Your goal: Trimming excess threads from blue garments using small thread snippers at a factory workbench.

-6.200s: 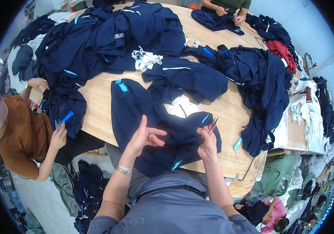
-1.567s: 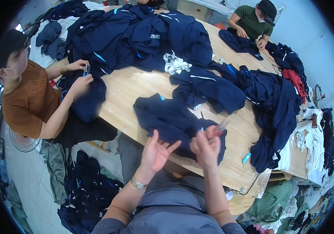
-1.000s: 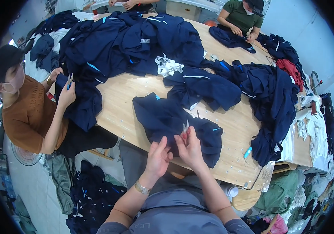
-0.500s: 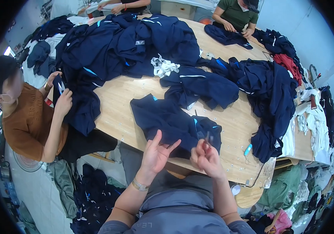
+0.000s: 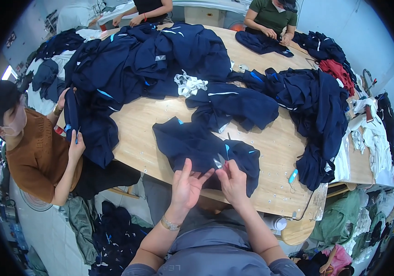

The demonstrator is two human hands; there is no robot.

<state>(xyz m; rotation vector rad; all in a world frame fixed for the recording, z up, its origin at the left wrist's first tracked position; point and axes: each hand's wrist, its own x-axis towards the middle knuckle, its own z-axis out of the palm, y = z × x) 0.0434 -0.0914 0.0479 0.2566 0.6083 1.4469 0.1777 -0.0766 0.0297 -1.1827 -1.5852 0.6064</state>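
Over the table's near edge, my left hand (image 5: pixel 186 188) is turned palm up with its thumb raised and fingers stretched toward my right hand; I see nothing in it. My right hand (image 5: pixel 234 184) grips small thread snips (image 5: pixel 218 161), the metal blades pointing up and left. The fingertips of both hands nearly meet; whether they touch, I cannot tell. Below and beyond them lies a crumpled navy garment (image 5: pixel 178 140) with light-blue trim, its near part hidden by my hands.
Heaps of navy garments (image 5: pixel 114 64) cover the far part of the wooden table (image 5: pixel 137 124). White strips (image 5: pixel 190 85) lie mid-table, a light-blue tool (image 5: pixel 292 175) to the right. At the left a co-worker (image 5: pixel 40 152) trims a navy piece. Other people work at the far side.
My right hand has moved left toward my left hand, and the snips have swung to point left. My left hand stays spread. The co-worker's right hand at the left has come lower.
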